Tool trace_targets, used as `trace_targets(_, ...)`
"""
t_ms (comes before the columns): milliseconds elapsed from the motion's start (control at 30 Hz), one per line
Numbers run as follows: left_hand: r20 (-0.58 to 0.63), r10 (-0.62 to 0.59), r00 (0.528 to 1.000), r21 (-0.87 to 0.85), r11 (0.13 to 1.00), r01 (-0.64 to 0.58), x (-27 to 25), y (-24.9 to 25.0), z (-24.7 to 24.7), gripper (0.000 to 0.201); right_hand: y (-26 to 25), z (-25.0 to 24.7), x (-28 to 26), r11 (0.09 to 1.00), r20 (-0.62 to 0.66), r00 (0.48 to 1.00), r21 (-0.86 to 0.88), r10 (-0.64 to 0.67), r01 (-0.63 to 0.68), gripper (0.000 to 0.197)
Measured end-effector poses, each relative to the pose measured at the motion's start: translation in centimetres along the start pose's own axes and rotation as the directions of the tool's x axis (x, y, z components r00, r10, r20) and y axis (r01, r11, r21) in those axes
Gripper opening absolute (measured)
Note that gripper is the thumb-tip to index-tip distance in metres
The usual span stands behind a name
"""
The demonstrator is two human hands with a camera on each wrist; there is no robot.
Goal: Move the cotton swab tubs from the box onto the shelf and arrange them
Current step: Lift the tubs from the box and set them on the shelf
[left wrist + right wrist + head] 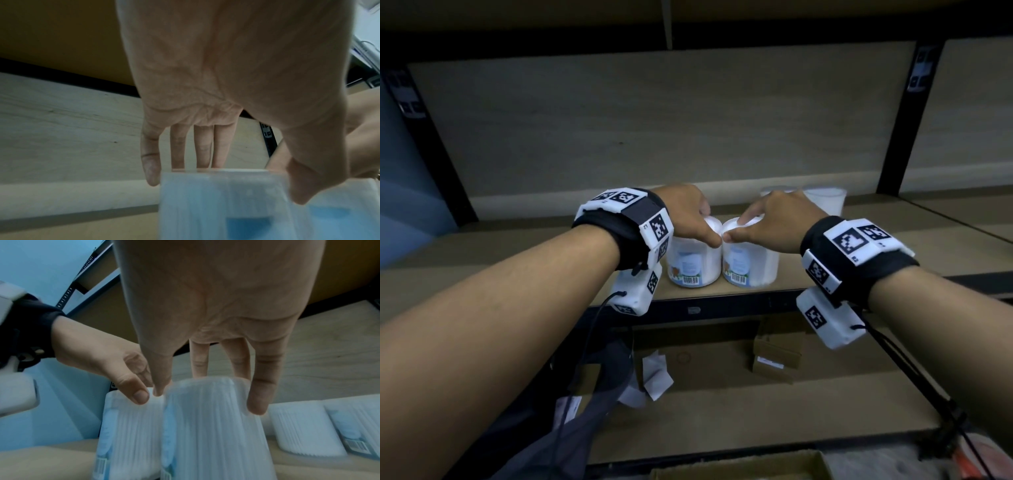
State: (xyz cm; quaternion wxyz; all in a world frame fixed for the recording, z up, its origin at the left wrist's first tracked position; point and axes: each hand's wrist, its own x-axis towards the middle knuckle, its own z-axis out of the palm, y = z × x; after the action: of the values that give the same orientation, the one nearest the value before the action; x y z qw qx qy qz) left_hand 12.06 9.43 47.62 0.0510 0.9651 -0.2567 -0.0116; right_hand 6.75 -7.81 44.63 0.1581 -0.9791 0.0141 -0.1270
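Two white cotton swab tubs with blue labels stand side by side near the front edge of the wooden shelf [517, 267]. My left hand [705, 226] grips the left tub [688, 267] from above, its fingers behind the lid and its thumb in front. The left wrist view shows the same hold of my left hand [232, 178] on the left tub [216, 211]. My right hand [743, 224] grips the right tub [751, 265] by its top. In the right wrist view my right hand [207, 395] spans the right tub [211, 434], beside the left tub [131, 426].
Two more tubs [825, 202] stand further back on the right of the shelf, also visible as tubs [304, 426] in the right wrist view. Black uprights [897, 137] frame the bay. Below, a lower shelf holds a small cardboard box [777, 353] and papers [654, 377]. An open carton [739, 469] sits at the bottom.
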Motion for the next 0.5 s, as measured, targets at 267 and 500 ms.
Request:
trace_targets(267, -0.001, -0.004, 1.0, 0.019, 1.0, 0.004, 0.59, -0.15, 0.87, 0.046, -0.24, 0.51, 0.09, 0.998, 0.01, 0.999, -0.05, 0.034, -0.033, 0.056)
trace_targets(500, -0.038, 0.049, 0.998, -0.022, 0.999, -0.05, -0.13, -0.88, 0.57, 0.078, 0.29, -0.43, -0.17, 0.997, 0.05, 0.998, -0.071, -0.024, 0.027, 0.06)
